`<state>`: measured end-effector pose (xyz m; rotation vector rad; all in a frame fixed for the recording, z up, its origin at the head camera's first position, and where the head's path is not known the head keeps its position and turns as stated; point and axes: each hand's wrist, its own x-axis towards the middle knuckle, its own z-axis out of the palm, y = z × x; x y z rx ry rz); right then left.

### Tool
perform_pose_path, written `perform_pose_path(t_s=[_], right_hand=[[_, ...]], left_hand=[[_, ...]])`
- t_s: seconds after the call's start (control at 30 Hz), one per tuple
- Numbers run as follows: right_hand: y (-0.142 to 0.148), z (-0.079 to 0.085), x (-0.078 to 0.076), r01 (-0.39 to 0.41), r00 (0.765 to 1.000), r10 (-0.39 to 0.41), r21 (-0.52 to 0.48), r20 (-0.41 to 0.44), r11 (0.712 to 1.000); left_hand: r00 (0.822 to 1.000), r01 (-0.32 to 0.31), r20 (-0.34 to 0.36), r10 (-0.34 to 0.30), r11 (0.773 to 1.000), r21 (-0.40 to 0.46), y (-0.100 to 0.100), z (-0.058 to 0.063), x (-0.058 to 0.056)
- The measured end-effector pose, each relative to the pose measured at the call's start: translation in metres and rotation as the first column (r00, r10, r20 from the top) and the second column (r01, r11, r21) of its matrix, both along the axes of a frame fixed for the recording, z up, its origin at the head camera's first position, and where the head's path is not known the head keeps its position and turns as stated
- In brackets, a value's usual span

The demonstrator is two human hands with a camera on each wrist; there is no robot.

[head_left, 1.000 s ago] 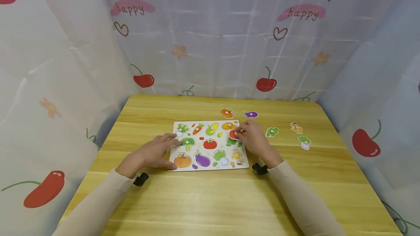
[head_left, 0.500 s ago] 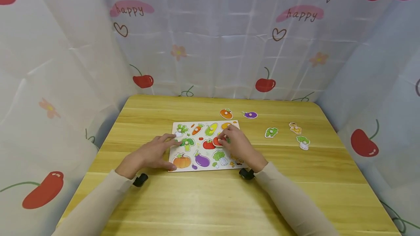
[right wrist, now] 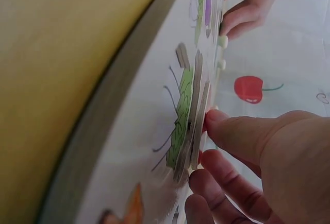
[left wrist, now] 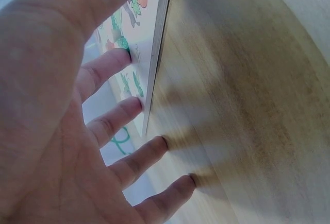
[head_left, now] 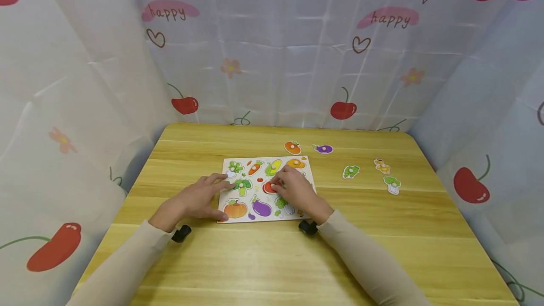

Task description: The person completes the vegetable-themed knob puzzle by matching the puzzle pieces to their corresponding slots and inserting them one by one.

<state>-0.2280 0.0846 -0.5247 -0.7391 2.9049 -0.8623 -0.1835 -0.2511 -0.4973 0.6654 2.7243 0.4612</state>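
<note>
A flat wooden vegetable puzzle board (head_left: 269,216) lies on the table, with the left hand (head_left: 195,198) spread over its left edge. In the left wrist view that hand's fingers are stretched out, two reaching the board (left wrist: 153,38) and two on the table beside it. My right hand (head_left: 299,190) pinches a red tomato puzzle piece (head_left: 267,187) over the tomato picture in the middle of the board. Seen from the right wrist, the piece (right wrist: 200,136) appears edge-on, close over the board, between thumb and fingers. Broccoli (head_left: 242,187), carrot (head_left: 254,168) and corn (head_left: 274,167) pieces with knobs sit in the board.
Loose on the table are a pumpkin piece (head_left: 292,148), an eggplant piece (head_left: 324,149), a leafy green piece (head_left: 351,172), a mushroom piece (head_left: 382,166) and a bok choy piece (head_left: 392,185). A patterned curtain (head_left: 272,84) surrounds the table (head_left: 238,268) at back and sides.
My right hand has carried the tomato piece leftward from the board's right side to the tomato picture in the middle. The left hand has stayed in place.
</note>
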Motion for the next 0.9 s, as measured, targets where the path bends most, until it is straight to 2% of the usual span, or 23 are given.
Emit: perform_pose_path(t_s=[0.9], right_hand=[[-0.0093, -0.0015, 0.0012, 0.004, 1.000, -0.003, 0.008, -0.012, 1.000]], left_hand=[[1.000, 0.005, -0.002, -0.005, 1.000, -0.009, 0.0003, 0.0007, -0.0005]])
